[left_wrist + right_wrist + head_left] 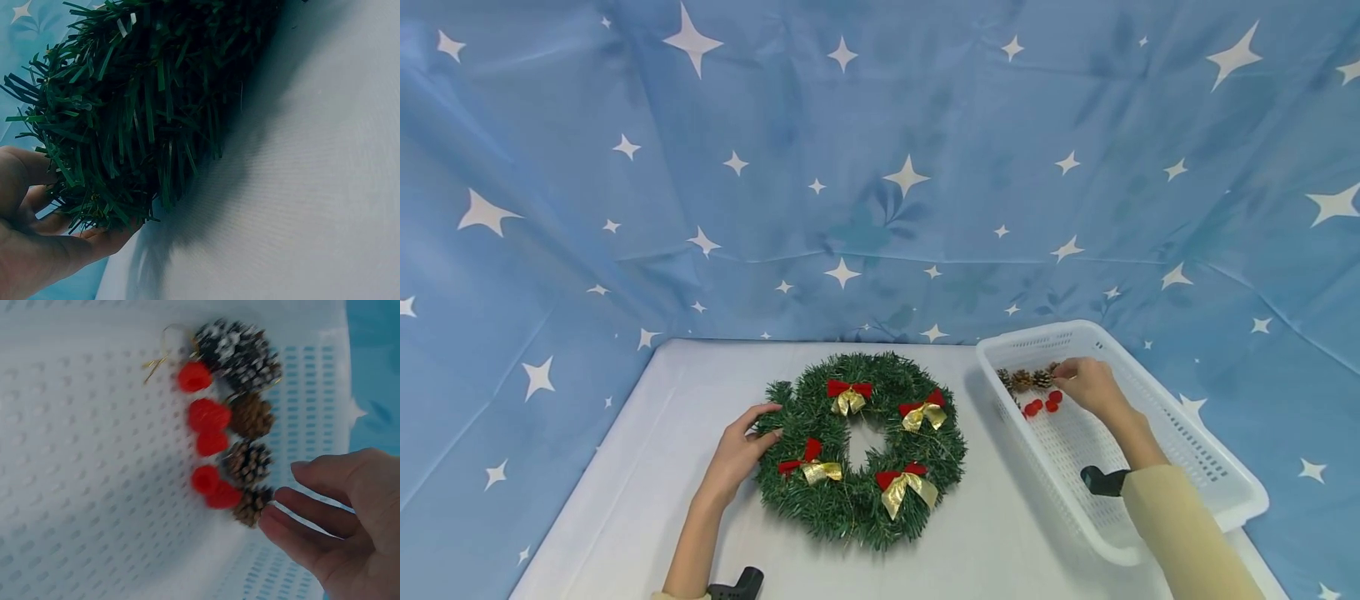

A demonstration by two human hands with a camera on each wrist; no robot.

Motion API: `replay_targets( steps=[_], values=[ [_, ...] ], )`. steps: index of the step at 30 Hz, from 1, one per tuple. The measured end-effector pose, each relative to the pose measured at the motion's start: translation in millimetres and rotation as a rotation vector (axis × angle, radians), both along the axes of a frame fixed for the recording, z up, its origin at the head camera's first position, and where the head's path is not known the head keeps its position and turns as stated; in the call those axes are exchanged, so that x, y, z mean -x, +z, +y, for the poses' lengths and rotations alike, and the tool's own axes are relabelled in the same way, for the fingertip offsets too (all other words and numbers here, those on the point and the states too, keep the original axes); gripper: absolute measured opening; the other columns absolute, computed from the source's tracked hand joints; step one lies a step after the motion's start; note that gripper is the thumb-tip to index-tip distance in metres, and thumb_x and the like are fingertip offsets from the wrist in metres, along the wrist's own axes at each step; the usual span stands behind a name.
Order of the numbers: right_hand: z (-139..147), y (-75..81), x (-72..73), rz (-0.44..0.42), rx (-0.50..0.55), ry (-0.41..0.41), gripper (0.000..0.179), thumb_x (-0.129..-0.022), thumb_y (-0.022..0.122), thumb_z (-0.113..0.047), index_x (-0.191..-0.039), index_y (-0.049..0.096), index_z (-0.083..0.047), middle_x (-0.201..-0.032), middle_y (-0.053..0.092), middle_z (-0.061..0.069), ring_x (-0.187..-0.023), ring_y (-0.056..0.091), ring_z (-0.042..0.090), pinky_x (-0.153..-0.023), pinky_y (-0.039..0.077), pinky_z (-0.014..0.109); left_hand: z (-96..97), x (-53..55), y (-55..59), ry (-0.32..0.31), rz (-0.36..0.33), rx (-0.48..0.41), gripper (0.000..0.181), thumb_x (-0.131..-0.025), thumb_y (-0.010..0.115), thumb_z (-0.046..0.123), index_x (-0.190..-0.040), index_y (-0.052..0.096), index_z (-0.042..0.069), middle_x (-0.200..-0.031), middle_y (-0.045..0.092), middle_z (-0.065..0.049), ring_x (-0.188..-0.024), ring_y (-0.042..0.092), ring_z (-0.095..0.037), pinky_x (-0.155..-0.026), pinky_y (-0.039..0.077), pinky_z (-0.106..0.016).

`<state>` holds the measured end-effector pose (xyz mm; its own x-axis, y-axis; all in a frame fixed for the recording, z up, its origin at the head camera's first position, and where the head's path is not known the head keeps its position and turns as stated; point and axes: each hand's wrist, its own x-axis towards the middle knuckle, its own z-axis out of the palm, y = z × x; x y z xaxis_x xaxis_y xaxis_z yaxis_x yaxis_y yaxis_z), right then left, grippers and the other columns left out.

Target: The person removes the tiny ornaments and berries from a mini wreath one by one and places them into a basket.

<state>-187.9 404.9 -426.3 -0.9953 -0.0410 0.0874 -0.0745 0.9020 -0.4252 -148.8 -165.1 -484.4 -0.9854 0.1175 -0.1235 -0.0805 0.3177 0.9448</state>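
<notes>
A green tinsel wreath (940,467) lies on the table, dressed with several red-and-gold bows (850,398). My left hand (740,454) holds its left edge, thumb and fingers either side of the greenery, as the left wrist view also shows. Over the far left part of a white plastic basket (1213,462) reaches my right hand (1088,385). Its fingers are parted, fingertips right at the endmost small brown pine cone (250,507). Beside that cone are another brown pine cone (249,464), white-tipped cones (240,356) and small red pieces (209,415), in a row along the basket wall.
The basket's raised slotted walls surround the right hand. A white cloth (647,442) covers the table, and a blue star-patterned curtain (880,208) rises behind it and at both sides. A gold cord loop (164,347) lies by the white-tipped cones.
</notes>
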Motion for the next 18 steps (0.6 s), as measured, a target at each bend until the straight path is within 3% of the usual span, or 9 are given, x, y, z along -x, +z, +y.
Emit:
replay_targets(
  steps=[6,12,18],
  values=[
    [-21.8,20.8,-5.5,0.046,0.034,0.060,0.029,-0.102,0.063,-0.015,-0.115,0.072,0.009,-0.108,0.074,0.027,-0.097,0.072,0.043,-0.080,0.059,0.055,0.8,-1.2,0.1,-0.005,0.009,0.016,0.048,-0.103,0.063,0.018,-0.150,0.052,0.016,-0.168,0.027,-0.019,-0.135,0.054,-0.047,-0.111,0.041,-0.064],
    [-46.7,37.0,-14.9,0.054,0.113,0.081,0.032,-0.105,0.060,-0.021,-0.122,0.071,0.005,-0.117,0.073,0.026,-0.107,0.070,0.045,-0.088,0.056,0.058,-0.1,-0.4,1.6,-0.004,0.008,0.032,0.048,-0.103,0.064,0.021,-0.150,0.052,0.019,-0.167,0.030,-0.016,-0.136,0.053,-0.047,-0.102,0.050,-0.055],
    [-70.5,49.1,-26.3,0.035,0.210,0.132,0.035,-0.106,0.059,-0.023,-0.129,0.069,0.002,-0.125,0.071,0.023,-0.114,0.069,0.042,-0.092,0.055,0.057,-2.6,-2.2,7.7,-0.005,0.007,0.030,0.050,-0.102,0.066,0.023,-0.150,0.053,0.020,-0.158,0.044,-0.019,-0.124,0.060,-0.041,-0.075,0.049,-0.037]
  ],
)
